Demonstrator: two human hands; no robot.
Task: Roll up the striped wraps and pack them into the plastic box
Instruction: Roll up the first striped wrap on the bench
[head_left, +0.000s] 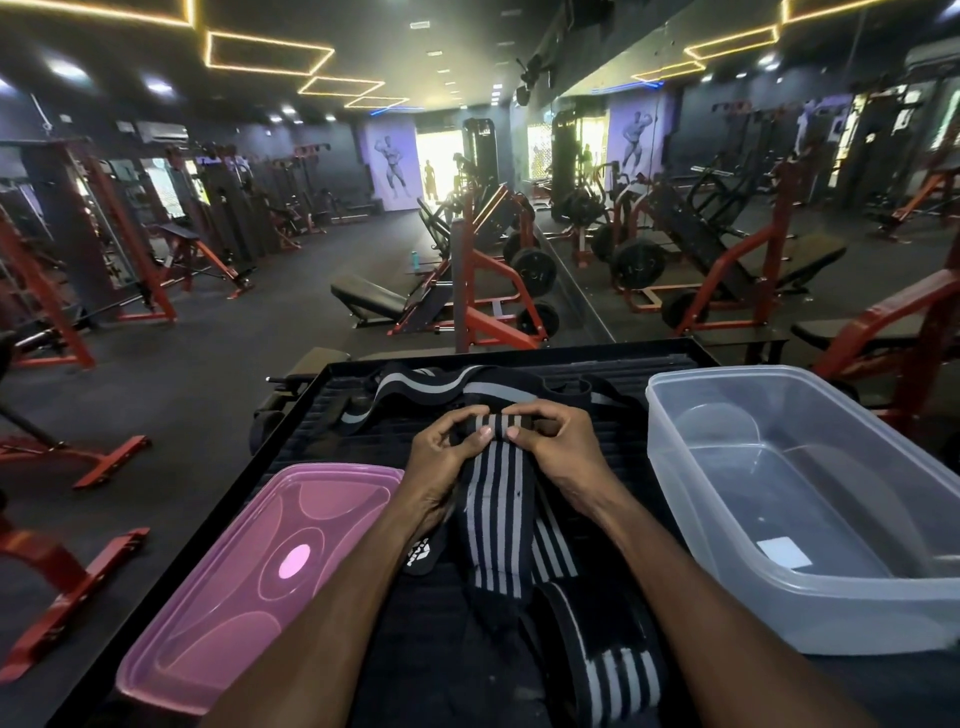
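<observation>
Both hands pinch the rolled end of a black wrap (496, 499) with grey stripes: left hand (447, 457) and right hand (553, 447) at center. Its loose tail runs toward 6 o'clock. At 3 o'clock sits the clear plastic box (810, 597).

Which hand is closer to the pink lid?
The left hand. It grips the striped wrap just past the pink lid's far right corner. The right hand holds the same wrap on the side away from the lid, toward the clear plastic box.
</observation>
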